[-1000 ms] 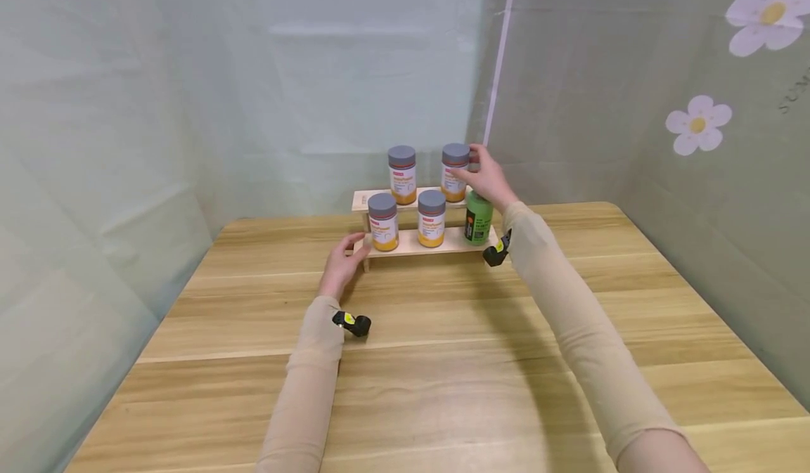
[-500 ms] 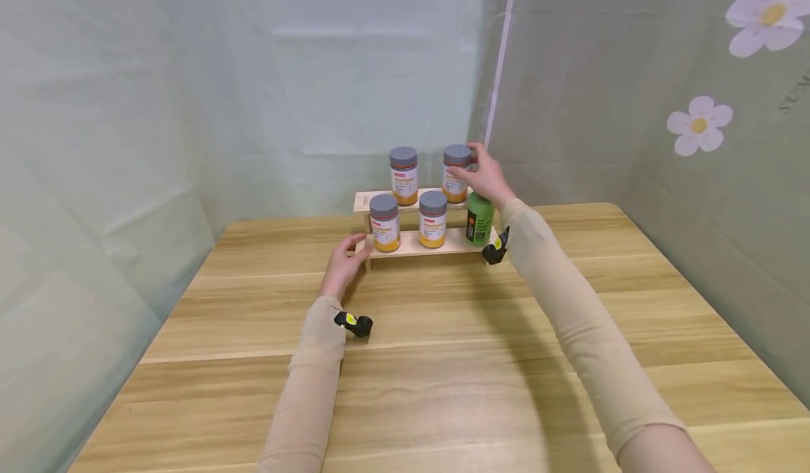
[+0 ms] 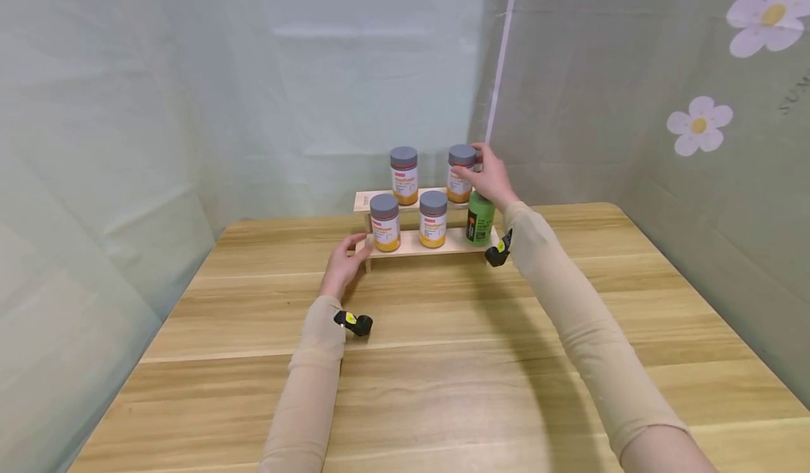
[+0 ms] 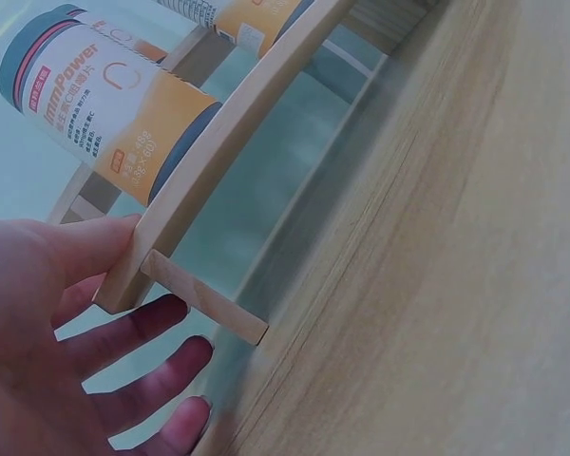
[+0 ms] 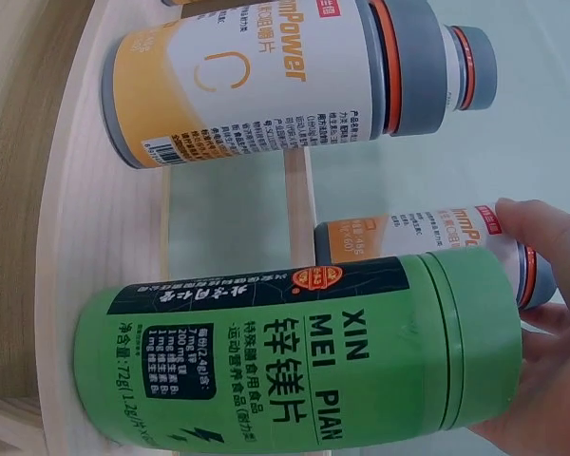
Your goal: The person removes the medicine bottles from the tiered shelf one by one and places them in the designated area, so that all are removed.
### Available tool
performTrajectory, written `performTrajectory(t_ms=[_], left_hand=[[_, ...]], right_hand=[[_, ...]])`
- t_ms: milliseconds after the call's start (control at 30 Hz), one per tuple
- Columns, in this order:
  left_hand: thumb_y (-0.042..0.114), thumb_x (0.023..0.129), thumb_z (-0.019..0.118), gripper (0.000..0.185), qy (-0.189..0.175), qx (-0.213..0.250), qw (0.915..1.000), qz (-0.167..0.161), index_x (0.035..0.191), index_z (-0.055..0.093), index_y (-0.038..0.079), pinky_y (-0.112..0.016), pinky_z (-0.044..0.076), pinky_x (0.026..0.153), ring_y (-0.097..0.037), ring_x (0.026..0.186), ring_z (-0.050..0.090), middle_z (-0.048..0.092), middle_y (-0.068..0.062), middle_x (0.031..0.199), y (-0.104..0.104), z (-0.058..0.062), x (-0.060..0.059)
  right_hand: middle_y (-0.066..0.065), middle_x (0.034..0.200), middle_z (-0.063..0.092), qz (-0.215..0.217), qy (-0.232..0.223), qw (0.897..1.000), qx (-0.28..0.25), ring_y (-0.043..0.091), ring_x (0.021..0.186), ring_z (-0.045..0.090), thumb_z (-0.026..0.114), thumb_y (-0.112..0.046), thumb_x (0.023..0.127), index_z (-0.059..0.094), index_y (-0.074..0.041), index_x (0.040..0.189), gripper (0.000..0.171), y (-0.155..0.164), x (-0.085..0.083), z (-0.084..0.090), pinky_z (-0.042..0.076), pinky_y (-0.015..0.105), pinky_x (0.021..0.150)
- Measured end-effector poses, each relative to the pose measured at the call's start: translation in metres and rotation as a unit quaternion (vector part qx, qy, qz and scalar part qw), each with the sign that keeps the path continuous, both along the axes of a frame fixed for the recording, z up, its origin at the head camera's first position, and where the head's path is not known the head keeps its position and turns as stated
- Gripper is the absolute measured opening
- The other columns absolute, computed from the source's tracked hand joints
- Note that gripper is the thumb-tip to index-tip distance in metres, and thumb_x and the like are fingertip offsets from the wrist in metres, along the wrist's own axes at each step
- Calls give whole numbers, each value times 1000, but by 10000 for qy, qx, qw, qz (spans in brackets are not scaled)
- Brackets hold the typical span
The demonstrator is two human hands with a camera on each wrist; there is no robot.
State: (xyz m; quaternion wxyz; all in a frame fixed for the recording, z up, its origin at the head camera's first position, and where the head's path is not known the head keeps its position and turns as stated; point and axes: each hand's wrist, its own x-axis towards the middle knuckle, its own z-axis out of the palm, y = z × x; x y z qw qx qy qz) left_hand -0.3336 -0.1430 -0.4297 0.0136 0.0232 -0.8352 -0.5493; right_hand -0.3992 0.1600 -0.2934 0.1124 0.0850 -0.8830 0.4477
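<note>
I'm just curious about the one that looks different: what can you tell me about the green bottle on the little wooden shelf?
The green bottle is a round, plastic-looking container with a matching green lid and a dark label bearing white lettering, including "XIN MEI PIAN". It stands upright at the right end of the lower step of the wooden shelf, beside a grey-lidded orange-and-white jar. The right hand reaches just above it and grips the jar on the upper step; whether the hand brushes the green lid is unclear.

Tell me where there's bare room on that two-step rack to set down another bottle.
The upper step is bare at its left end, beside the left upper bottle. The lower step is crowded: two orange bottles and the green bottle fill it. The right hand grips the right upper bottle; the left hand touches the rack's left end.
</note>
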Motion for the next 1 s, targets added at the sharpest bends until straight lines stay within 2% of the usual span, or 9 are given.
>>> performTrajectory(t_ms=[167, 467, 700, 1000], left_hand=[[33, 96, 58, 49, 62, 34, 10000, -31, 141, 49, 16, -51, 32, 110, -33, 131, 40, 43, -17, 144, 0, 1, -2], [34, 96, 58, 49, -14, 88, 10000, -26, 141, 48, 17, -51, 30, 112, -32, 132, 38, 42, -17, 144, -1, 0, -2], [36, 96, 58, 50, -95, 108, 9999, -12, 142, 47, 18, -52, 28, 113, -33, 133, 36, 40, -17, 145, -2, -2, -3], [35, 97, 56, 50, -56, 60, 10000, -33, 143, 46, 18, -52, 29, 111, -33, 133, 36, 40, -17, 145, -3, -1, -2]], right_hand=[[21, 135, 53, -177, 159, 9997, -83, 33, 117, 54, 67, -31, 91, 33, -9, 146, 68, 4, 4, 2, 47, 46, 97], [18, 140, 50, -503, 224, 9973, -482, 32, 121, 53, 65, -30, 93, 31, -11, 146, 66, 14, 10, 4, 45, 44, 102], [19, 143, 47, -553, 132, 9968, -565, 32, 125, 51, 65, -29, 92, 30, -11, 146, 67, 26, 7, 0, 44, 44, 104], [21, 144, 47, -665, 245, 9961, -530, 34, 126, 51, 64, -29, 93, 29, -10, 146, 66, 41, 10, 0, 44, 46, 104]])
